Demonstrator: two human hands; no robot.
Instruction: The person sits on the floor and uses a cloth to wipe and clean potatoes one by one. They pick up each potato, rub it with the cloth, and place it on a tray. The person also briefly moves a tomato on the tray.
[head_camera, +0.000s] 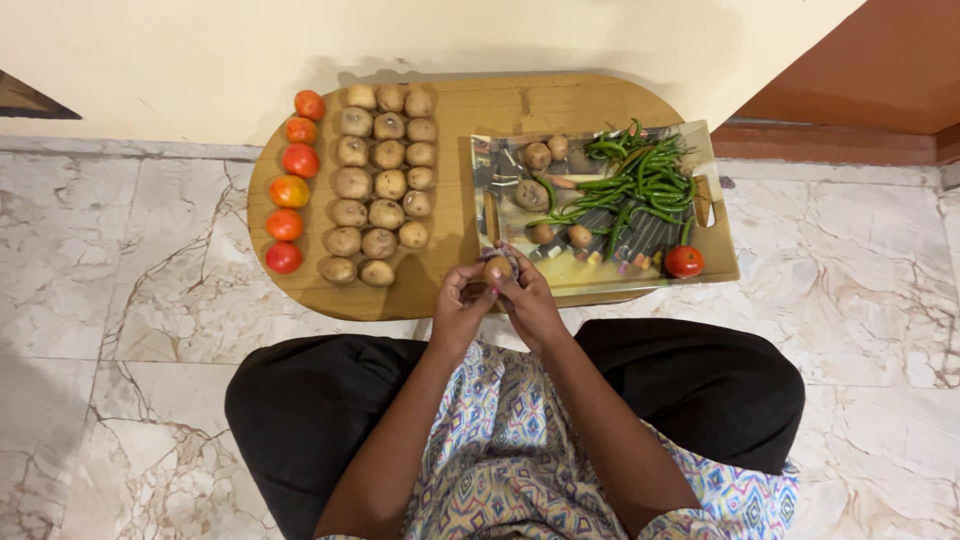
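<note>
A small, round, brown potato (497, 268) is gripped between the curled fingers of the left hand (459, 305) and right hand (528, 300), above the near edge of the rounded wooden bench (450, 200). Matte potatoes (380, 185) and glossy tomatoes (288, 180) are lined up in rows; slender green chillies (645, 180) are piled on a tray (715, 255).

The low table (455, 285) is plain wood, matt with a soft grain. On it, right of centre, the tray (720, 255) looks wooden too, but its base is glossy and mirror-like. Left of that tray, the potatoes (380, 185) look dull and rough-skinned, the tomatoes (290, 190) smooth and shiny. Under the table, the floor (130, 300) is polished veined marble. The patterned garment (520, 450) is matt cloth.
</note>
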